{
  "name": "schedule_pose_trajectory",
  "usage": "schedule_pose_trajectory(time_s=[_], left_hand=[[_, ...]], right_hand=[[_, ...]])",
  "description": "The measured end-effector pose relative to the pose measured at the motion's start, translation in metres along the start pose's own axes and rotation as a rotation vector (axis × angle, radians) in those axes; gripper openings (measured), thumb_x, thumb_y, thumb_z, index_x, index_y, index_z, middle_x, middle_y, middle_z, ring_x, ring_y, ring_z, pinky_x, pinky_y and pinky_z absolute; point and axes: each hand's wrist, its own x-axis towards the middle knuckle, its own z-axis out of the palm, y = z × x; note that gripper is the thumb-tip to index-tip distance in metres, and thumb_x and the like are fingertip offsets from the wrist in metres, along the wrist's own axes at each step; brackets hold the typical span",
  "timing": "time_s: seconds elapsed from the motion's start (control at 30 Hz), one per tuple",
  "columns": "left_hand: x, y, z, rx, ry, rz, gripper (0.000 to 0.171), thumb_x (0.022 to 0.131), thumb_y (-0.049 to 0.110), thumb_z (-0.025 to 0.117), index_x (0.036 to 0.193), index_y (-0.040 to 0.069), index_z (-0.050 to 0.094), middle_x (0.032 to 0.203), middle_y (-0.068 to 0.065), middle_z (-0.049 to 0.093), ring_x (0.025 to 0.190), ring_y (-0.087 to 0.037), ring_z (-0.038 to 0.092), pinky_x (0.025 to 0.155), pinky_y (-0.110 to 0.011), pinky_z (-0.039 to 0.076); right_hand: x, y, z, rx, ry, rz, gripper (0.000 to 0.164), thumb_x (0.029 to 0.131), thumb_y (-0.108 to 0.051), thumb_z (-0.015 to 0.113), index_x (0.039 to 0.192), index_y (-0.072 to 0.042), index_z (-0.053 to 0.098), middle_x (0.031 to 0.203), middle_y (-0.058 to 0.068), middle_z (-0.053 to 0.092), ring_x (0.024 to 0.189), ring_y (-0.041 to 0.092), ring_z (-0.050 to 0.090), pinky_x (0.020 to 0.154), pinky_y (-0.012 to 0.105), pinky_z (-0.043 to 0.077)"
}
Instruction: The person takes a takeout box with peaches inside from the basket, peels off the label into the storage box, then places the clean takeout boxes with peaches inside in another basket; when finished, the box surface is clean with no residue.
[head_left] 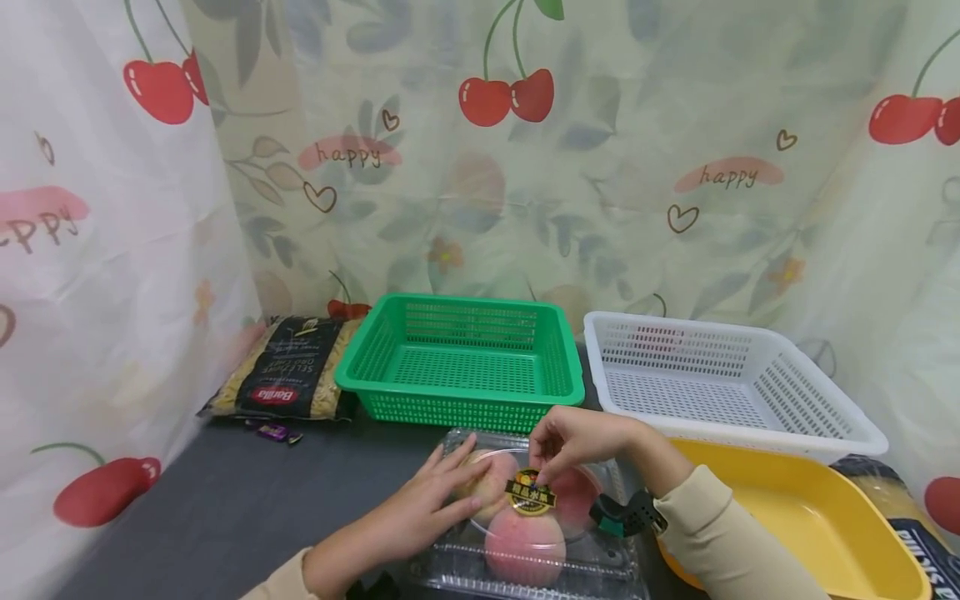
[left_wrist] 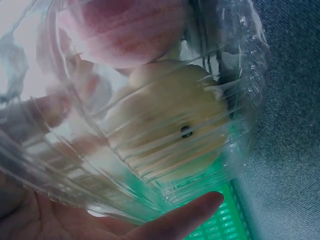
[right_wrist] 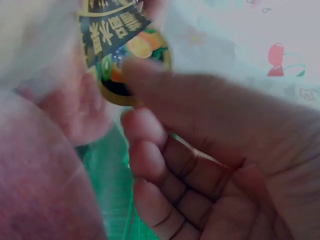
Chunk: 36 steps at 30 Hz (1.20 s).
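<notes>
A clear plastic clamshell box (head_left: 450, 562) with several pink and yellowish peaches (head_left: 525, 546) inside lies in front of me, its lid down. A black-and-gold round sticker with a banner (head_left: 530, 493) shows at the middle of the lid. My left hand (head_left: 427, 504) rests on the lid's left side with fingers spread; in the left wrist view its finger (left_wrist: 185, 215) lies along the ribbed plastic wall. My right hand (head_left: 581, 442) pinches at the sticker's upper right edge, the thumb over its fruit picture (right_wrist: 135, 47) in the right wrist view and the other fingers curled.
Behind the box stands a green basket (head_left: 461, 404), with a white basket (head_left: 738, 429) to its right. A yellow tray (head_left: 795, 517) sits at the right beside another bag (head_left: 918, 542). At the back left lies a pasta bag (head_left: 292, 367) with small purple-wrapped candy (head_left: 272, 432) before it.
</notes>
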Motion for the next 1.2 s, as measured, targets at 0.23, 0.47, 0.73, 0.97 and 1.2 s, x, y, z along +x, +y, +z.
schedule_pose_trajectory(time_s=[0.23, 0.47, 0.73, 0.97, 1.2], left_hand=[[0.002, 0.0, -0.001, 0.002, -0.011, -0.006, 0.053, 0.098, 0.042, 0.042, 0.145, 0.02, 0.034, 0.158, -0.007, 0.009, 0.139, -0.049, -0.002, 0.098, -0.076, 0.013], [0.001, 0.003, -0.002, 0.002, -0.009, -0.018, 0.054, 0.098, 0.044, 0.041, 0.146, 0.02, 0.033, 0.158, -0.006, 0.008, 0.139, -0.05, -0.002, 0.098, -0.077, 0.013], [0.0, 0.003, -0.002, 0.02, -0.016, -0.014, 0.055, 0.098, 0.043, 0.041, 0.146, 0.019, 0.034, 0.158, -0.009, 0.008, 0.139, -0.05, -0.002, 0.098, -0.076, 0.014], [0.001, 0.002, -0.001, 0.036, -0.013, -0.011, 0.055, 0.098, 0.044, 0.041, 0.146, 0.018, 0.034, 0.157, -0.01, 0.009, 0.139, -0.05, -0.001, 0.1, -0.075, 0.014], [0.0, 0.001, 0.001, 0.08, 0.01, 0.01, 0.055, 0.097, 0.044, 0.043, 0.145, 0.017, 0.036, 0.157, -0.01, 0.011, 0.139, -0.051, 0.002, 0.099, -0.075, 0.017]], right_hand=[[-0.003, -0.001, 0.0, 0.012, 0.016, 0.015, 0.013, 0.082, -0.01, 0.069, 0.08, 0.002, 0.064, 0.072, -0.002, 0.061, 0.062, 0.003, 0.051, 0.056, 0.016, 0.044], [-0.003, 0.005, -0.001, 0.083, -0.012, -0.019, 0.016, 0.086, -0.01, 0.065, 0.082, 0.006, 0.061, 0.072, 0.004, 0.061, 0.062, 0.004, 0.053, 0.055, 0.016, 0.042], [-0.006, 0.007, 0.0, 0.149, -0.013, -0.033, 0.021, 0.088, -0.011, 0.064, 0.086, 0.008, 0.058, 0.074, -0.003, 0.059, 0.063, 0.003, 0.052, 0.055, 0.015, 0.04], [-0.012, 0.005, -0.003, 0.149, 0.009, -0.093, 0.02, 0.088, -0.011, 0.063, 0.087, 0.008, 0.059, 0.076, 0.015, 0.06, 0.066, 0.004, 0.052, 0.059, 0.017, 0.045], [-0.031, 0.004, -0.02, 0.2, 0.143, -0.142, 0.017, 0.092, -0.007, 0.057, 0.09, 0.009, 0.056, 0.076, -0.003, 0.059, 0.064, 0.003, 0.048, 0.058, 0.022, 0.045]])
